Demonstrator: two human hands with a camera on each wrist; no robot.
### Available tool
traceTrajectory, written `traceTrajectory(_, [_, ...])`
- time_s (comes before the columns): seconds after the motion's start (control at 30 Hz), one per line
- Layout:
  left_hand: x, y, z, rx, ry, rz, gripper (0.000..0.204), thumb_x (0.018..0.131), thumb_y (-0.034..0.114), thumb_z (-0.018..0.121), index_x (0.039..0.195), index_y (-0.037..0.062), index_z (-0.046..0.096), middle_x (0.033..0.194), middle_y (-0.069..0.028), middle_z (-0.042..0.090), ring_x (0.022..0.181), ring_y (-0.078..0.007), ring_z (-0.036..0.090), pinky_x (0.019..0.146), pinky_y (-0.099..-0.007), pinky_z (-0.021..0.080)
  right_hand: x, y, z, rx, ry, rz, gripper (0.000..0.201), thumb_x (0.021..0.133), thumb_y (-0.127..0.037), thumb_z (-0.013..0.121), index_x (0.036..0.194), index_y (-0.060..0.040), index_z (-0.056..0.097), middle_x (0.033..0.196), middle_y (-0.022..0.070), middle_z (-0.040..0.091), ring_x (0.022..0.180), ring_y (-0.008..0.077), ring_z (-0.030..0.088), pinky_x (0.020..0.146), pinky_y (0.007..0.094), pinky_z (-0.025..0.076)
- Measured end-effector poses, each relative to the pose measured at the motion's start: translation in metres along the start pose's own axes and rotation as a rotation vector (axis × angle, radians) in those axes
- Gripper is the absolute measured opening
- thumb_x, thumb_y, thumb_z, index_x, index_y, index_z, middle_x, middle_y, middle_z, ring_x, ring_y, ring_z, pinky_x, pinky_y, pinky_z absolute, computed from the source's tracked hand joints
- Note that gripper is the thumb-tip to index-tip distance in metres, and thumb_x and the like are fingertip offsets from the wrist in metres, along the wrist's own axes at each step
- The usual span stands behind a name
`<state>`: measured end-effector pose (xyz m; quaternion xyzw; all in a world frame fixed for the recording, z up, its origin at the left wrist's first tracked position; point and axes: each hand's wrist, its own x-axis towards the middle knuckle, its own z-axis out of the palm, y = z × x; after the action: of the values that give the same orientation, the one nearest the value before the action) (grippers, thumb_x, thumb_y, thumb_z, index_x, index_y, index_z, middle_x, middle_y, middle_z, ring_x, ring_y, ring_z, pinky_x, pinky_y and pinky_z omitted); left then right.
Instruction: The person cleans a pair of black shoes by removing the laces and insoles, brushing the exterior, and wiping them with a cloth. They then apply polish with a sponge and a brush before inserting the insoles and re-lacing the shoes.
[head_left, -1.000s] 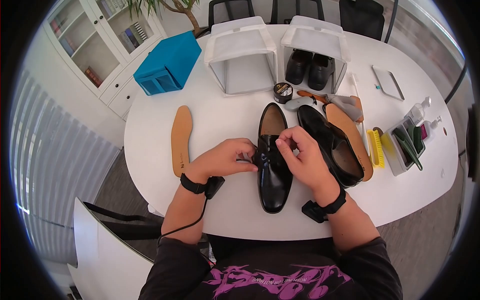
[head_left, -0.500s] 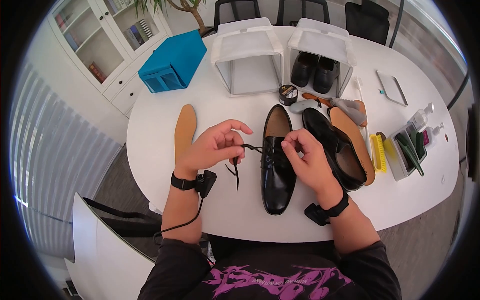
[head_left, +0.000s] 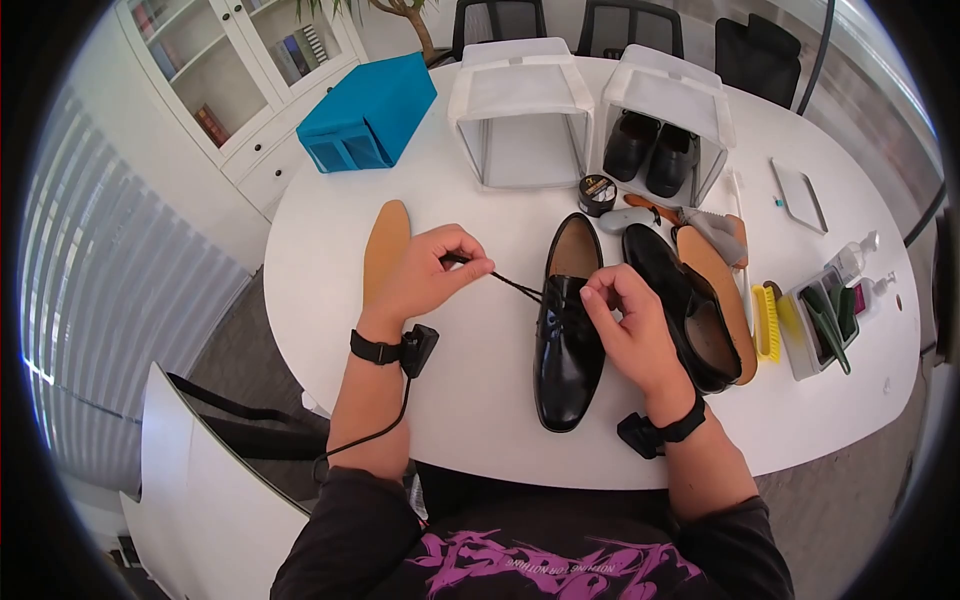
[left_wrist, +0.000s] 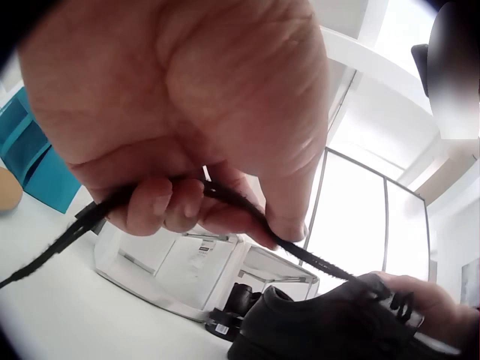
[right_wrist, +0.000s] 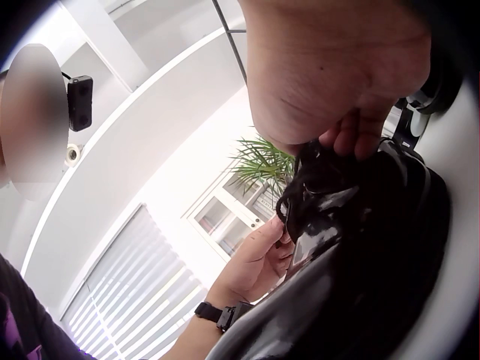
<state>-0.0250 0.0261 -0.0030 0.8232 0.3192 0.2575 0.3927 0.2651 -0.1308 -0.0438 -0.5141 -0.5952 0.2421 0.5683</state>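
A glossy black dress shoe (head_left: 567, 375) lies on the table before the person, its toe toward them. Between thumb and fingers, the left hand (head_left: 435, 275) pinches a black shoelace (head_left: 516, 285), stretched out leftward from the shoe's lacing. The left wrist view shows the lace (left_wrist: 319, 262) running across the curled fingers, with a loose end hanging past them. The right hand (head_left: 640, 330) has curled fingers gripping the shoe at the right side of its lacing. In the right wrist view its fingertips (right_wrist: 365, 144) lie on the shoe's upper, beside a small lace loop.
A second black shoe (head_left: 665, 265) lies at the right on a tan insole (head_left: 745, 340); another insole (head_left: 387, 240) is left. Behind stand two white shoe boxes (head_left: 520, 75), a blue box (head_left: 370, 110) and a polish tin (head_left: 597, 195). A yellow brush (head_left: 767, 325) lies far right.
The left hand has moved away from the shoe, up and left, drawing the lace out taut; its loose end no longer dangles in the head view. The right hand stays at the lacing.
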Motion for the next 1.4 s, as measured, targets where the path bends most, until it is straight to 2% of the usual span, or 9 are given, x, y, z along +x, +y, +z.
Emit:
traceTrajectory(0.2, [0.008,-0.014,0.002,0.178,0.227,0.004,0.012,0.104,0.013,0.086,0.109,0.0046,0.078,0.105,-0.0022,0.073,0.096,-0.0132,0.066,0.088,-0.0294,0.055,0.001,0.0,0.0,0.006,-0.004,0.01,0.009,0.109,-0.006,0.078,0.109,-0.0005,0.072,0.094,0.0041,0.066,0.081,0.0127,0.062,0.075,0.0291,0.053])
traceTrajectory(0.3, [0.007,0.001,0.011,0.247,0.257,0.185,0.019,0.098,0.011,0.09,0.112,0.0062,0.078,0.108,-0.0042,0.074,0.105,-0.0197,0.069,0.097,-0.0342,0.057,0.001,0.0,-0.001,0.008,-0.012,0.018,0.009,0.11,-0.007,0.077,0.109,-0.0005,0.072,0.094,0.0035,0.066,0.082,0.0121,0.062,0.076,0.029,0.053])
traceTrajectory(0.4, [0.007,0.019,0.02,0.046,-0.008,0.376,0.031,0.086,0.007,0.098,0.111,0.0092,0.08,0.112,-0.0032,0.074,0.113,-0.0246,0.069,0.104,-0.0381,0.055,0.0,0.001,-0.001,0.015,-0.009,0.042,0.008,0.111,-0.008,0.076,0.111,-0.0007,0.071,0.094,0.0028,0.067,0.082,0.0112,0.062,0.076,0.0287,0.053])
traceTrajectory(0.87, [0.004,0.028,0.033,0.12,-0.057,0.435,0.017,0.092,0.004,0.093,0.103,0.0058,0.08,0.099,-0.0023,0.073,0.094,-0.0206,0.07,0.088,-0.0359,0.057,0.0,0.003,-0.003,0.075,-0.022,0.135,0.009,0.111,-0.009,0.074,0.11,-0.001,0.07,0.092,-0.0001,0.066,0.084,0.0088,0.061,0.076,0.0273,0.051])
traceTrajectory(0.97, [-0.003,0.03,0.028,-0.103,-0.005,0.233,0.012,0.1,0.003,0.086,0.109,0.0022,0.078,0.097,-0.0031,0.072,0.091,-0.0172,0.07,0.083,-0.0332,0.057,-0.001,0.006,-0.005,0.071,-0.032,0.138,0.009,0.11,-0.009,0.074,0.11,-0.0009,0.07,0.094,0.0002,0.067,0.085,0.0086,0.061,0.076,0.0271,0.051])
traceTrajectory(1.03, [-0.007,0.021,0.016,-0.675,-0.098,0.144,0.012,0.108,0.003,0.077,0.12,0.0008,0.075,0.098,-0.0052,0.071,0.091,-0.014,0.068,0.078,-0.0311,0.055,-0.001,0.004,-0.005,0.083,-0.033,0.144,0.008,0.11,-0.008,0.073,0.11,-0.001,0.07,0.095,-0.0002,0.067,0.085,0.0081,0.061,0.075,0.0267,0.051])
traceTrajectory(1.23, [-0.009,0.009,0.014,-1.297,-0.104,0.41,0.035,0.114,-0.001,0.064,0.148,0.0002,0.069,0.132,-0.0099,0.07,0.093,-0.0115,0.062,0.073,-0.0281,0.052,-0.001,-0.001,-0.005,0.138,-0.038,0.204,0.007,0.109,-0.007,0.072,0.11,-0.0011,0.07,0.095,-0.0012,0.067,0.086,0.0066,0.062,0.074,0.0256,0.05])
traceTrajectory(1.33, [-0.008,0.006,0.013,-1.28,0.086,0.317,0.047,0.113,-0.006,0.061,0.159,0.0011,0.063,0.143,-0.0121,0.07,0.107,-0.0135,0.068,0.088,-0.0248,0.062,-0.001,0.002,-0.005,0.146,-0.047,0.207,0.006,0.109,-0.007,0.072,0.11,-0.0013,0.07,0.096,-0.001,0.068,0.086,0.0064,0.063,0.073,0.0252,0.05])
traceTrajectory(1.4, [-0.004,0.009,0.015,-1.206,0.086,0.301,0.061,0.111,-0.012,0.056,0.17,0.0012,0.051,0.163,-0.0169,0.062,0.135,-0.0196,0.071,0.114,-0.0267,0.062,0.0,0.002,-0.005,0.152,-0.047,0.21,0.006,0.109,-0.007,0.072,0.11,-0.0013,0.071,0.096,-0.0012,0.068,0.086,0.0063,0.063,0.073,0.0251,0.05])
